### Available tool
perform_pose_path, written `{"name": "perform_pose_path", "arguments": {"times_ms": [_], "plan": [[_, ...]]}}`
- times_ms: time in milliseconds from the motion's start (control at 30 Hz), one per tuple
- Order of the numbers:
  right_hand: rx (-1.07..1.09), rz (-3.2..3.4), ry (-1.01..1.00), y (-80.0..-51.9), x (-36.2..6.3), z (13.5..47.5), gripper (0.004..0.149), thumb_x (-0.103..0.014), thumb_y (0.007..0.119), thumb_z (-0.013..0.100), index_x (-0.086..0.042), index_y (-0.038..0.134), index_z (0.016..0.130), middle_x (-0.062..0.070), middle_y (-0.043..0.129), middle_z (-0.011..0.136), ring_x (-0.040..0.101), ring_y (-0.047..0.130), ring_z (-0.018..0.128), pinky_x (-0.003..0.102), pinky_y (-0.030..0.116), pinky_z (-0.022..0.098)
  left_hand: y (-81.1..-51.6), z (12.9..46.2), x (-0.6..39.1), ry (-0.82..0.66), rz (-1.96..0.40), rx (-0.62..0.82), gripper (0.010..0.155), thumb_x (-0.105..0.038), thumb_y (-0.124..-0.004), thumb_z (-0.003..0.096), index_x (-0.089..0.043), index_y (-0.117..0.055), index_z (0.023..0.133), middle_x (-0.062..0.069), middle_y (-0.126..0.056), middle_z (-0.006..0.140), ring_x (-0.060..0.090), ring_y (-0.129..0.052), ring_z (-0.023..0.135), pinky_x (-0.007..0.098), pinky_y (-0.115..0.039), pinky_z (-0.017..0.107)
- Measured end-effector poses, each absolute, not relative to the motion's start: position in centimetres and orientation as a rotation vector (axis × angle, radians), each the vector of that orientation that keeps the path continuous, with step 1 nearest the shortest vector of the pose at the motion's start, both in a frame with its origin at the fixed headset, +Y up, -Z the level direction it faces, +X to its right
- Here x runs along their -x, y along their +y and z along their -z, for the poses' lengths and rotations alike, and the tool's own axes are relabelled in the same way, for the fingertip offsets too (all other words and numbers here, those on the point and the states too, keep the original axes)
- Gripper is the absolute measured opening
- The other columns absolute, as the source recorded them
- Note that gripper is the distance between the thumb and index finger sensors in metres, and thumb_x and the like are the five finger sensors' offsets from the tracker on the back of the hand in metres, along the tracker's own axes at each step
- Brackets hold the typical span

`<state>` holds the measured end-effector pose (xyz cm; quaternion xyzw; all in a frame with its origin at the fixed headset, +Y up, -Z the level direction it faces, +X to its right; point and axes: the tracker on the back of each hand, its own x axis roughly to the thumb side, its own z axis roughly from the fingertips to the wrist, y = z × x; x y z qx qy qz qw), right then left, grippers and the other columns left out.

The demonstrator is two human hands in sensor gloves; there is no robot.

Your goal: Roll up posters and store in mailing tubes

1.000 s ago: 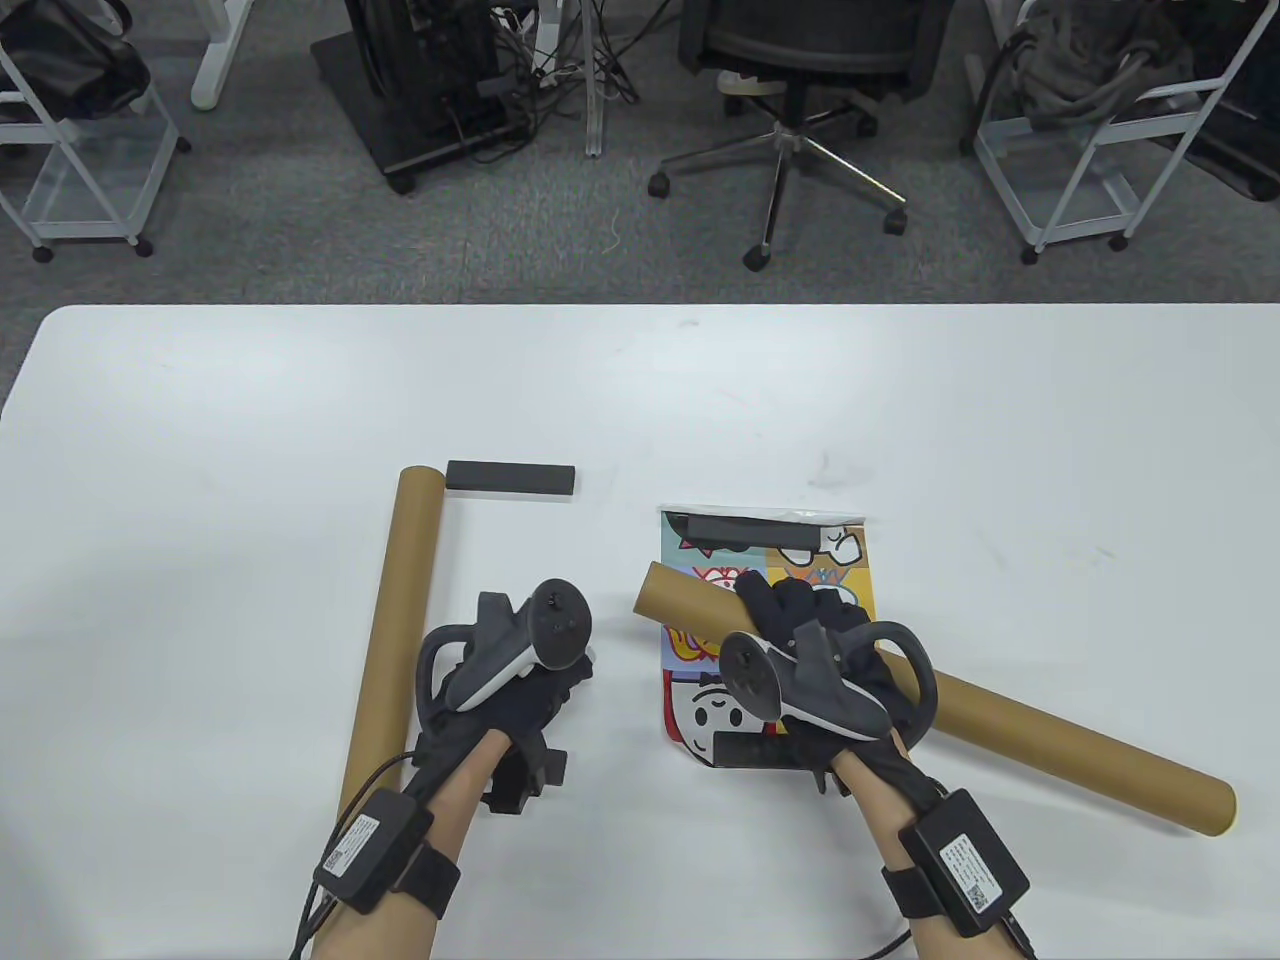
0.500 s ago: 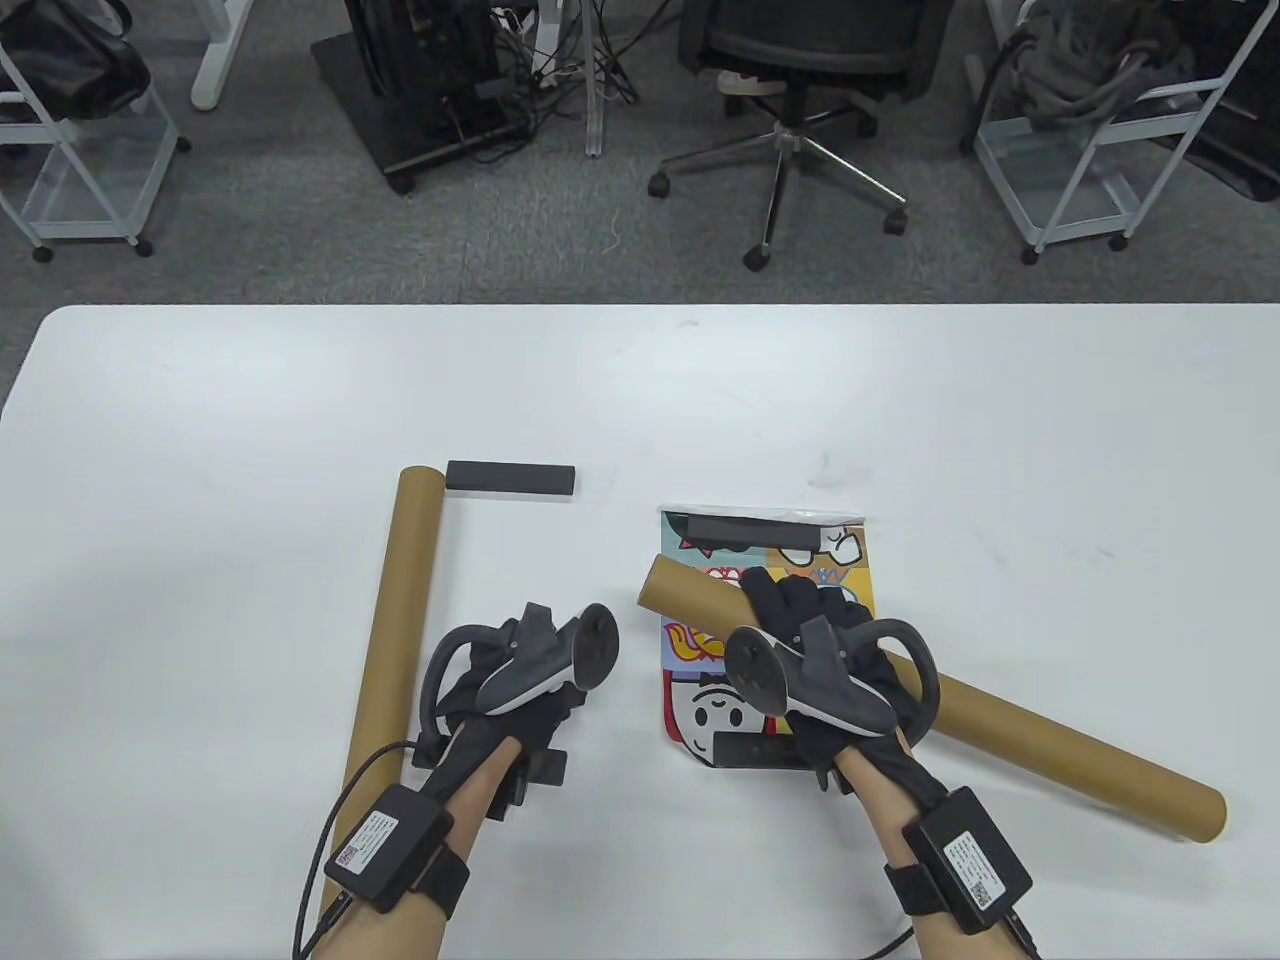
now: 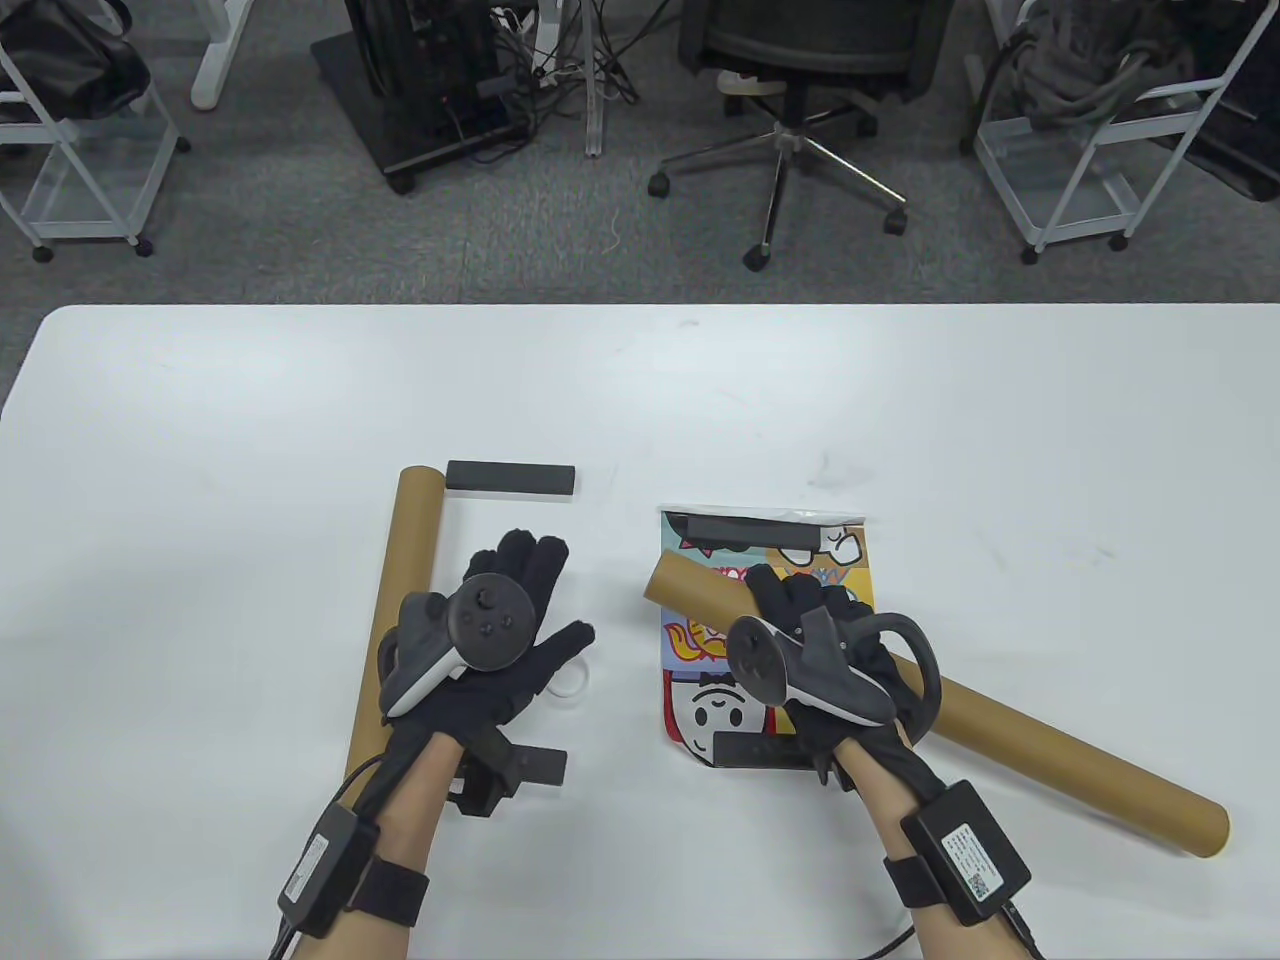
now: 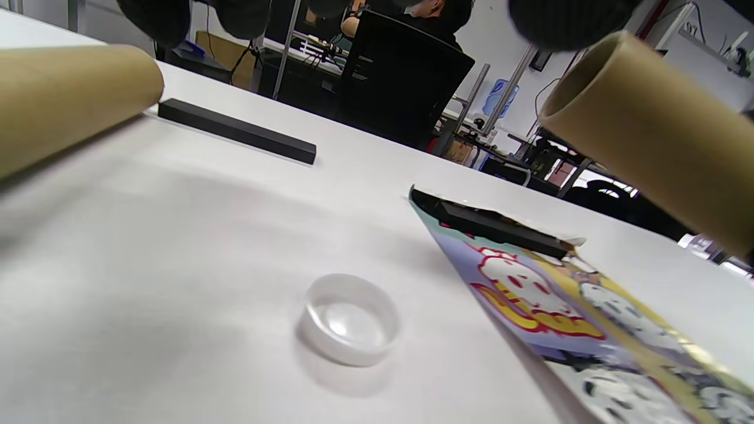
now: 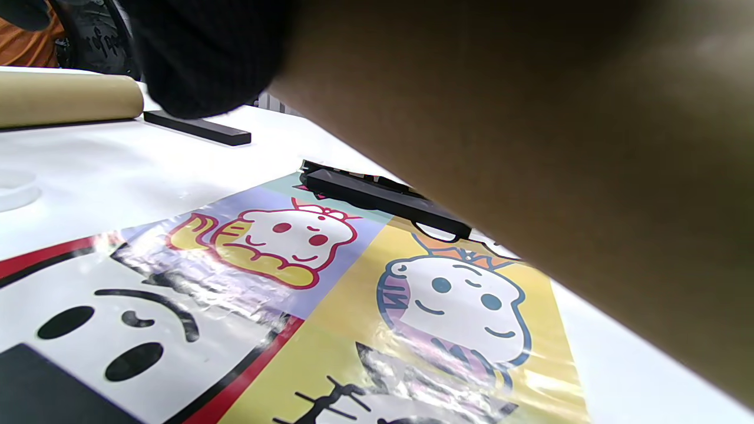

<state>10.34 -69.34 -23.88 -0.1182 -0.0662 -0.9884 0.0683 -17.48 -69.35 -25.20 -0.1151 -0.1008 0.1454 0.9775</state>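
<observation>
Posters first: the colourful cartoon poster (image 3: 765,640) lies flat and unrolled on the white table (image 3: 900,420), black bars on 2 edges. Table view: right hand (image 3: 830,650) grips the brown cardboard mailing tube (image 3: 1050,760) above the poster; left hand (image 3: 510,620), fingers spread, holds nothing. Left wrist view: a clear round cap (image 4: 349,318) sits left of the poster, so the tube looks open. Right wrist view: nothing rolled yet.

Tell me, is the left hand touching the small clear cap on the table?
Apart. In the left wrist view the clear cap sits alone on the table, with the left hand fingertips well above.
</observation>
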Motion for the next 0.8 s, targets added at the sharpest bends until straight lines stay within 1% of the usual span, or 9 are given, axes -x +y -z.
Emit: {"name": "perform_pose_path", "arguments": {"times_ms": [100,233,367,467,600,800], "plan": [[0.322,2.980,-0.212,-69.2,-10.7,24.1,0.084,-0.043,0.075,0.047,-0.007,0.034,0.112,0.023,0.062,0.106,0.048,0.079,0.086,0.064,0.069,0.063,-69.5,25.2,17.6,-0.186,-0.248,0.225,0.084,-0.064,-0.054,0.0556,-0.029,-0.014,0.121,0.011,-0.014,0.133,0.049,-0.028,0.121,0.068,-0.039,0.085],[0.203,2.981,-0.273,-69.1,-12.0,25.0,0.085,-0.043,0.075,0.047,-0.006,0.034,0.112,0.024,0.063,0.105,0.048,0.079,0.085,0.064,0.070,0.063,-69.6,25.4,18.1,-0.170,-0.228,0.221,0.084,-0.064,-0.053,0.0556,-0.029,-0.015,0.121,0.010,-0.015,0.133,0.049,-0.029,0.121,0.068,-0.040,0.085],[0.017,3.040,-0.288,-68.5,-14.9,26.2,0.085,-0.043,0.075,0.048,-0.005,0.034,0.111,0.025,0.062,0.105,0.048,0.079,0.084,0.065,0.070,0.061,-69.7,25.6,18.6,-0.156,-0.239,0.227,0.083,-0.064,-0.054,0.0557,-0.029,-0.016,0.122,0.010,-0.016,0.133,0.049,-0.029,0.121,0.069,-0.039,0.084],[-0.164,3.055,-0.360,-68.3,-17.3,26.9,0.085,-0.043,0.074,0.048,-0.003,0.033,0.111,0.026,0.062,0.104,0.049,0.080,0.084,0.065,0.071,0.061,-69.6,25.5,18.7,-0.131,-0.202,0.197,0.084,-0.063,-0.053,0.0558,-0.028,-0.016,0.122,0.011,-0.017,0.133,0.050,-0.029,0.121,0.070,-0.039,0.084],[-0.379,3.041,-0.487,-69.1,-20.6,27.1,0.085,-0.043,0.074,0.048,-0.002,0.034,0.111,0.026,0.063,0.104,0.049,0.081,0.083,0.064,0.072,0.060,-69.5,25.4,18.6,-0.137,-0.154,0.195,0.084,-0.064,-0.054,0.0557,-0.028,-0.018,0.122,0.011,-0.018,0.133,0.050,-0.030,0.121,0.070,-0.040,0.084],[-0.553,2.973,-0.592,-71.0,-23.7,26.8,0.085,-0.043,0.073,0.048,-0.002,0.033,0.111,0.026,0.062,0.104,0.049,0.080,0.084,0.065,0.072,0.060,-69.6,25.4,18.5,-0.145,-0.146,0.199,0.084,-0.063,-0.054,0.0556,-0.027,-0.018,0.123,0.010,-0.018,0.133,0.050,-0.031,0.121,0.070,-0.041,0.084]]}}
